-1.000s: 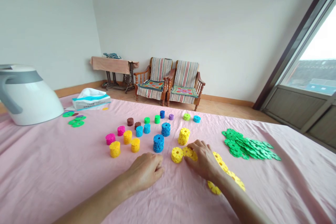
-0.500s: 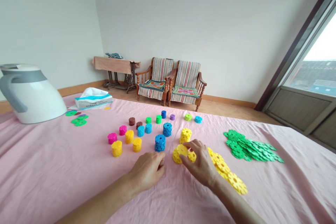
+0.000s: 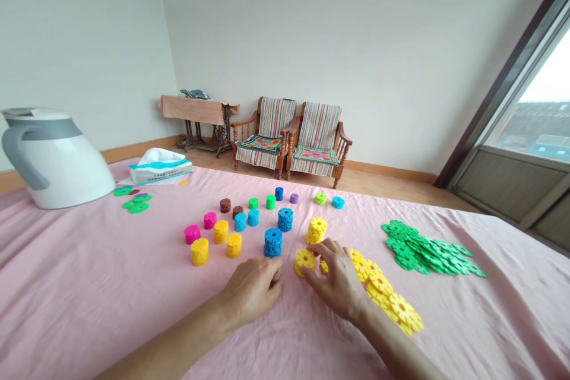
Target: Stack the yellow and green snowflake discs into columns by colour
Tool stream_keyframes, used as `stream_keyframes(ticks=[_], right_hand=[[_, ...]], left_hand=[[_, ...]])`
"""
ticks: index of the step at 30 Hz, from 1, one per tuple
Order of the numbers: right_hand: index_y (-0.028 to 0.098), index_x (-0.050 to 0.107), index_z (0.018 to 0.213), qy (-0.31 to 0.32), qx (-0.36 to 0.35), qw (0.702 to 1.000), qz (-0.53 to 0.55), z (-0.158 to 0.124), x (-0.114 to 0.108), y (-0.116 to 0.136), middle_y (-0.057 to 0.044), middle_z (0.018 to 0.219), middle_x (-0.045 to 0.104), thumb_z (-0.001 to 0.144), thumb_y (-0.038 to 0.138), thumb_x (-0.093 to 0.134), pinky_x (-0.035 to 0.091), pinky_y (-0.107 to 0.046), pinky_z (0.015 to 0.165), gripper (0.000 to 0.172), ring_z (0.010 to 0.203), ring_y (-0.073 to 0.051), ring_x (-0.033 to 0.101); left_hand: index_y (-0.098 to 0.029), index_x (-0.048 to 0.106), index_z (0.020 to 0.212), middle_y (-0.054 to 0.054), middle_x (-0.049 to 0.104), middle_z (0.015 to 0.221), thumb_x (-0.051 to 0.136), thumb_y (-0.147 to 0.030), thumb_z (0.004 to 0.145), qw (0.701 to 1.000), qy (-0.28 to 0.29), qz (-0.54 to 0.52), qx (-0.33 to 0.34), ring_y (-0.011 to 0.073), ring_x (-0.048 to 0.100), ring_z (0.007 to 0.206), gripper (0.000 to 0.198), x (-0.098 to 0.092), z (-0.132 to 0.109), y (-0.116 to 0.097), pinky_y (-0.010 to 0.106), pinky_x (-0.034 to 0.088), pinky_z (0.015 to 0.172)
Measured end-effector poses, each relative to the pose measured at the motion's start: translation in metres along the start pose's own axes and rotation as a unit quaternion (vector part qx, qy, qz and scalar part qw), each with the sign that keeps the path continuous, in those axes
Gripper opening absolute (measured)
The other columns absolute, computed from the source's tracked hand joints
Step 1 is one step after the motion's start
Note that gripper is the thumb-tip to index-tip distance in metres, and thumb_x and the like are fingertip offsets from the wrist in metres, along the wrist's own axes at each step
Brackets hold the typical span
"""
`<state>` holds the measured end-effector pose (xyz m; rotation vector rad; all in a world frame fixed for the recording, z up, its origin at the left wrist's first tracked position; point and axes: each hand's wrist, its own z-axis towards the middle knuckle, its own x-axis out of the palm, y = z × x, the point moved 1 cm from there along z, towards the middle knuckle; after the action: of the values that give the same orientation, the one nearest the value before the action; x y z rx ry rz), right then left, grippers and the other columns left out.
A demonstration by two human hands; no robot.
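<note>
My right hand (image 3: 336,276) has thumb and forefinger at the near and far edges of a yellow flower disc (image 3: 304,258), which lies on top of a short yellow stack. Another yellow disc shows partly behind its fingers. My left hand (image 3: 255,285) rests curled on the cloth, left of that stack; its fingertips and anything inside are hidden. Beyond the hands stand a taller yellow stack (image 3: 316,230) and a blue stack (image 3: 273,242). Loose yellow discs (image 3: 378,285) overlap in a row beside and behind my right wrist.
Loose green discs (image 3: 427,249) lie in a heap at right. Small stacks, including orange-yellow (image 3: 200,252), pink (image 3: 192,234) and brown (image 3: 225,205), stand left of the middle. A white kettle (image 3: 66,160) and a tissue box (image 3: 161,171) sit at left on the pink cloth (image 3: 133,273).
The yellow disc in my right hand has come down onto the short stack and now lies flat there. My left hand stays curled in about the same spot.
</note>
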<state>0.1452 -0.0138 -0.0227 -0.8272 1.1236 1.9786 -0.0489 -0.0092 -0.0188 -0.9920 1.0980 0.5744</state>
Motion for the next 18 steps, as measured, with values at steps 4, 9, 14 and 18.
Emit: stream_keyframes(ticks=[4,9,14,18], right_hand=[[0.024,0.063,0.097,-0.011,-0.004,1.000,0.008,0.003,-0.014,-0.003,-0.004,0.091,0.061,0.079,0.036,0.060,0.037,-0.036,0.078,0.022,0.087,-0.022,0.056],[0.022,0.065,0.086,0.009,0.040,0.999,-0.012,0.008,-0.033,-0.024,-0.003,0.082,0.062,0.077,0.024,0.056,0.037,-0.034,0.075,0.013,0.079,-0.019,0.056],[0.025,0.066,0.095,0.103,0.016,0.992,-0.067,0.003,-0.038,-0.036,-0.005,0.095,0.062,0.070,0.025,0.062,0.034,-0.036,0.081,0.025,0.092,-0.023,0.054],[0.026,0.065,0.100,0.128,0.020,0.988,-0.080,0.001,-0.036,-0.039,-0.005,0.096,0.061,0.070,0.026,0.063,0.032,-0.037,0.082,0.030,0.093,-0.023,0.053]], left_hand=[[-0.020,0.044,0.065,-0.003,0.058,0.061,0.049,-0.017,0.075,1.000,0.002,0.001,-0.002,0.0127,0.055,0.057,0.012,0.000,0.000,0.000,0.024,0.021,0.049],[-0.020,0.043,0.065,-0.004,0.056,0.060,0.048,-0.016,0.074,1.000,-0.001,0.012,0.001,0.0123,0.053,0.056,0.012,0.002,0.001,0.002,0.025,0.020,0.049],[-0.020,0.042,0.064,-0.004,0.055,0.060,0.048,-0.017,0.075,1.000,0.000,0.014,-0.001,0.0121,0.053,0.057,0.012,0.004,0.001,0.003,0.025,0.020,0.050],[-0.020,0.042,0.064,-0.004,0.055,0.060,0.048,-0.017,0.075,1.000,0.005,0.017,-0.005,0.0122,0.053,0.057,0.012,0.003,0.002,0.002,0.025,0.020,0.050]])
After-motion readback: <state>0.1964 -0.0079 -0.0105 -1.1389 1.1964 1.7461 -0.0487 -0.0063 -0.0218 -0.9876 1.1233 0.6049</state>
